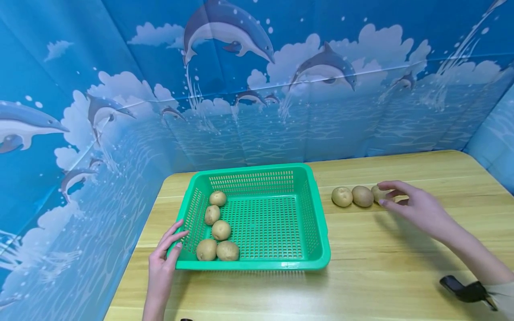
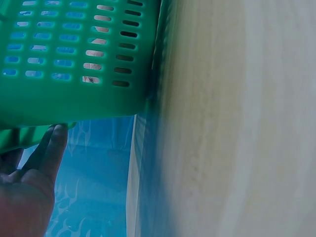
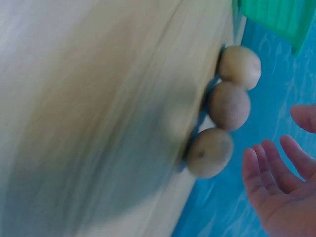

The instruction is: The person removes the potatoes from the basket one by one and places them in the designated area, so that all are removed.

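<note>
A green plastic basket (image 1: 257, 265) with slotted walls stands on the table, and several potatoes (image 1: 221, 230) lie along its left side and front-left corner. My left hand (image 1: 162, 256) rests on the basket's left rim near that corner, its fingers fairly straight in the left wrist view. To the right of the basket, three potatoes (image 3: 229, 105) sit in a row on the wood. My right hand (image 1: 417, 207) hovers by the rightmost potato (image 3: 210, 153), fingers spread and loosely bent. A gap separates hand and potato in the right wrist view.
The light wooden table (image 1: 401, 258) has a rounded back corner at the right. A blue curtain (image 1: 257, 125) printed with dolphins and clouds hangs behind it and along the left side. A black strap-like device (image 1: 466, 290) is near my right sleeve.
</note>
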Available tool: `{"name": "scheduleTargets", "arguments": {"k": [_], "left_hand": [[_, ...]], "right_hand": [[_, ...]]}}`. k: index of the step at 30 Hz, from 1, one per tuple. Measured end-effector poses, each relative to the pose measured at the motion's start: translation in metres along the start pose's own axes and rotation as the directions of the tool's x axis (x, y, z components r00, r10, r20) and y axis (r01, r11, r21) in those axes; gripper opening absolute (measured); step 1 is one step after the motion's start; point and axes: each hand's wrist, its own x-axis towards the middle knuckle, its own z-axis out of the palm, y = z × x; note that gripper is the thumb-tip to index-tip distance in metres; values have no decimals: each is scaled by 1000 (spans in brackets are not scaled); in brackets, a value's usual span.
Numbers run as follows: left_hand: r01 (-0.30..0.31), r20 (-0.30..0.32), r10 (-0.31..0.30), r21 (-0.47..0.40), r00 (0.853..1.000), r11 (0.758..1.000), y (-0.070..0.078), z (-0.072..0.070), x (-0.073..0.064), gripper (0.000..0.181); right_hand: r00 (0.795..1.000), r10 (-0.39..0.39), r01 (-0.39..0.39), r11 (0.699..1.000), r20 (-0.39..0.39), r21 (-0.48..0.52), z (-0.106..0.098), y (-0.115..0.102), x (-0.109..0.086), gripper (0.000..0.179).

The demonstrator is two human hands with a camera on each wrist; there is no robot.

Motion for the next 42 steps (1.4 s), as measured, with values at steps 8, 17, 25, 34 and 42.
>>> {"name": "scheduleTargets", "arguments": {"k": [8, 17, 25, 34, 42], "left_hand": [[3, 5, -3, -5, 1000, 1000, 0, 0, 0, 28], [-3, 5, 3, -9, 1000, 1000, 0, 0, 1, 28], [6, -3, -6, -4, 1000, 1000, 0, 0, 0, 30], [7, 6, -7, 0, 1000, 1000, -2, -1, 0, 29], [-1, 3, 1, 3, 1000, 1000, -2, -1, 1, 28]], "right_hand": [[997, -60, 60, 998, 41, 1, 10, -30, 6, 45], [985, -108, 104, 994, 136, 34, 16, -60, 17, 46], [971, -155, 152, 988, 185, 26, 17, -84, 25, 47], [949, -225, 241, 969, 221, -52, 20, -106, 29, 45], [919, -312, 329, 944, 242, -31, 26, -125, 32, 48]]}}
